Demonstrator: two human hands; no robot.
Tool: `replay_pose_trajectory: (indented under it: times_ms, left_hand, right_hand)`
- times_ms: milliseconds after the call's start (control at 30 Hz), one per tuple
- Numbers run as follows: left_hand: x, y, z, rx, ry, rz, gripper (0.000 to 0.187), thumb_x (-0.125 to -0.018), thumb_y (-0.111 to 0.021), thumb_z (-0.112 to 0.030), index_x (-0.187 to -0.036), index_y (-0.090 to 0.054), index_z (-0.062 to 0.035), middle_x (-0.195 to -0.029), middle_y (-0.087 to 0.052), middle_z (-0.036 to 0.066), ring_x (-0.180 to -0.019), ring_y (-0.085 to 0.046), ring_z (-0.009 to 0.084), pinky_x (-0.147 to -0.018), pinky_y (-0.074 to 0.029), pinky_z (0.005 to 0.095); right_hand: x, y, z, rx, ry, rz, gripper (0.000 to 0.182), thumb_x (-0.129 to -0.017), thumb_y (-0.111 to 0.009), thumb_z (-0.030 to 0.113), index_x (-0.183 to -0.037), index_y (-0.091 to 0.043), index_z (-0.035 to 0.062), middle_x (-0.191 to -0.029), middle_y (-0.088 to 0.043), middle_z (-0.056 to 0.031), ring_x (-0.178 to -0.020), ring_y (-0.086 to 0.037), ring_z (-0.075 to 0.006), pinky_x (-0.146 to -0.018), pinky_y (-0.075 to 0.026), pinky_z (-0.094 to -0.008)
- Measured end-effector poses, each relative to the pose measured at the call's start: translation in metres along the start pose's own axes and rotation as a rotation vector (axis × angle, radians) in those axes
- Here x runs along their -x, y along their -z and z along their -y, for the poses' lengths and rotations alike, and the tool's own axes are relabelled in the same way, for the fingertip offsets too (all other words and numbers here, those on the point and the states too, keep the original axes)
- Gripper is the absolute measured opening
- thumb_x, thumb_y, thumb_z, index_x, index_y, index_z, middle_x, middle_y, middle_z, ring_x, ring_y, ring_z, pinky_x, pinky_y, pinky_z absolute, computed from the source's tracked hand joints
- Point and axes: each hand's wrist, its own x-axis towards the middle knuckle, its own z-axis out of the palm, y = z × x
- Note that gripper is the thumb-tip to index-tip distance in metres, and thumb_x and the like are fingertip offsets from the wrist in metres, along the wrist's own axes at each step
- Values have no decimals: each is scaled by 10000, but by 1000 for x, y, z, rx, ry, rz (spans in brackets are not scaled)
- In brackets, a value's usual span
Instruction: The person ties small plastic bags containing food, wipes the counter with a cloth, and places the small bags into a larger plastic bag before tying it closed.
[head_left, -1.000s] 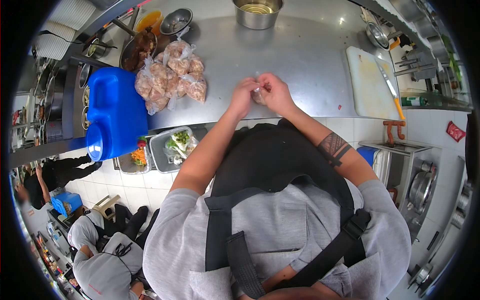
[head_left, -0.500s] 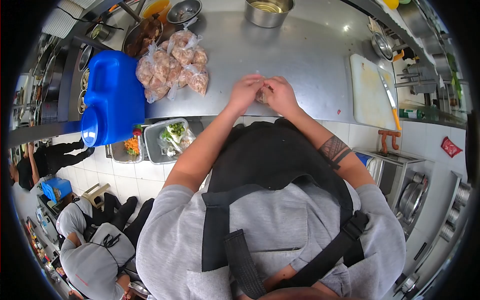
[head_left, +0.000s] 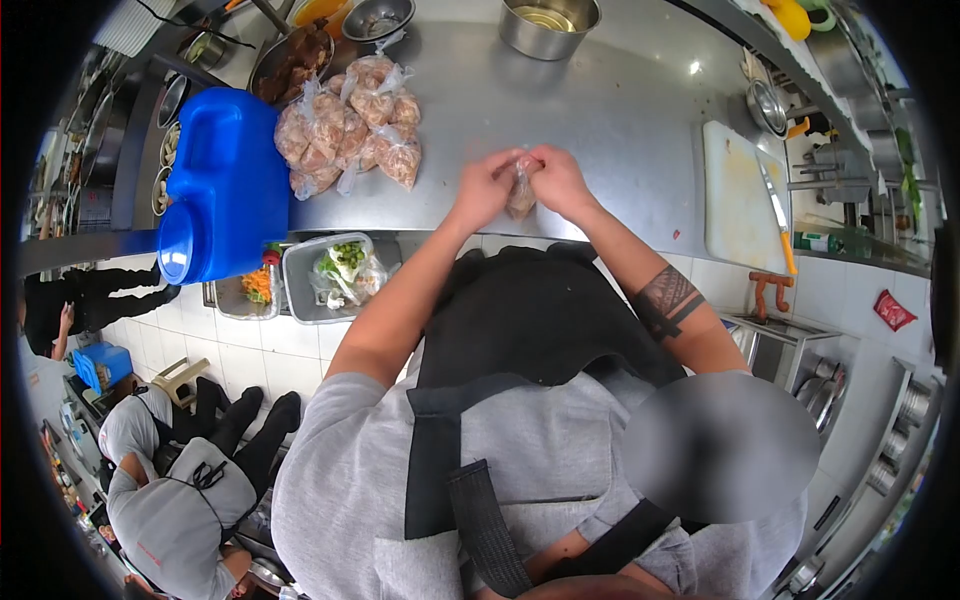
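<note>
Between my two hands hangs a small clear plastic bag (head_left: 520, 198) with pale brownish contents, close to the front edge of the steel table (head_left: 600, 110). My left hand (head_left: 488, 182) pinches the bag's top from the left. From the other side my right hand (head_left: 557, 178) has its fingers closed on the same gathered top. Left of my hands lies a pile of knotted plastic bags (head_left: 350, 125) filled with pinkish, meat-like pieces.
A blue jug (head_left: 225, 180) stands at the table's left end. A steel pot (head_left: 545, 45) sits at the back. On the right, a knife (head_left: 773, 200) lies on a white cutting board (head_left: 730, 200). Below the edge is a grey bin (head_left: 300, 290) with vegetables. Co-workers (head_left: 180, 500) are at lower left.
My fingers have shifted slightly at the bag's top, and more of the bag now shows below them. The view has moved a little.
</note>
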Motion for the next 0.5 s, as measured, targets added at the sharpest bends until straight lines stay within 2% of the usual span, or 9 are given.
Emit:
replay_pose_trajectory:
  times_ms: [33, 100, 167, 233, 267, 300, 333, 400, 500]
  left_hand:
    - [3, 1, -6, 2, 0, -4, 251, -950, -589, -26, -1167, -701, 32, -1163, -706, 136, -1075, -661, 176, -894, -523, 307]
    - [4, 7, -16, -206, -316, -18, 257, -964, -584, -20, -1191, -705, -7, -1168, -695, 122, -1057, -669, 237, -909, -521, 332]
    - [5, 10, -16, -326, -381, -95, 249, -952, -595, -22, -1171, -712, -13, -1156, -694, 123, -1046, -662, 270, -912, -521, 353]
    - [3, 15, -16, -447, -450, -170, 241, -939, -605, -23, -1152, -720, -20, -1144, -692, 124, -1036, -656, 303, -916, -521, 374]
    - [1, 21, -16, -514, -532, -230, 241, -906, -608, -7, -1118, -723, -17, -1150, -689, 131, -1040, -647, 326, -921, -518, 398]
    - [-2, 27, -16, -580, -614, -288, 242, -872, -611, 9, -1084, -726, -13, -1157, -685, 137, -1044, -638, 349, -926, -515, 422]
    - [-6, 38, -17, -583, -617, -286, 242, -872, -611, 9, -1084, -726, -13, -1157, -685, 137, -1044, -638, 349, -926, -515, 422]
    - [-20, 68, -19, -862, -686, -242, 297, -805, -601, 36, -1073, -716, -18, -1179, -676, 138, -1050, -630, 356, -922, -512, 439]
    - [-54, 102, -42, -795, -670, -416, 297, -781, -583, 19, -1045, -714, -19, -1084, -700, 162, -1021, -649, 375, -908, -518, 430]
  right_hand:
    - [-2, 3, 4, -9, -4, 6, 221, -965, -611, 195, -967, -693, -10, -885, -703, -212, -843, -683, -353, -773, -518, -439]
    - [-7, 8, 15, 22, 29, 29, 220, -967, -612, 196, -981, -693, -8, -871, -698, -204, -827, -675, -347, -768, -516, -432]
    - [-9, 9, 26, 49, 58, 55, 220, -970, -613, 198, -994, -692, -6, -856, -694, -197, -810, -667, -340, -763, -515, -424]
    - [-12, 8, 39, -95, 118, 58, 220, -978, -631, 215, -987, -687, 2, -801, -678, -125, -745, -640, -240, -714, -509, -379]
    - [-12, 10, 44, -98, 121, 59, 220, -978, -631, 215, -987, -687, 2, -801, -678, -125, -745, -640, -240, -714, -509, -379]
    - [-11, 12, 51, -201, 118, 163, 218, -981, -641, 221, -977, -686, 7, -786, -658, -81, -728, -610, -183, -690, -501, -354]
    - [-11, 14, 54, -304, 114, 265, 217, -983, -651, 227, -966, -685, 13, -770, -638, -38, -710, -580, -126, -666, -493, -329]
    - [-16, 11, 48, -339, 95, 233, 214, -985, -654, 229, -963, -686, 19, -766, -621, -15, -707, -561, -99, -654, -488, -310]
    - [-15, 15, 33, -392, -1, 191, 205, -976, -662, 225, -956, -691, 23, -766, -623, -4, -713, -557, -84, -661, -490, -296]
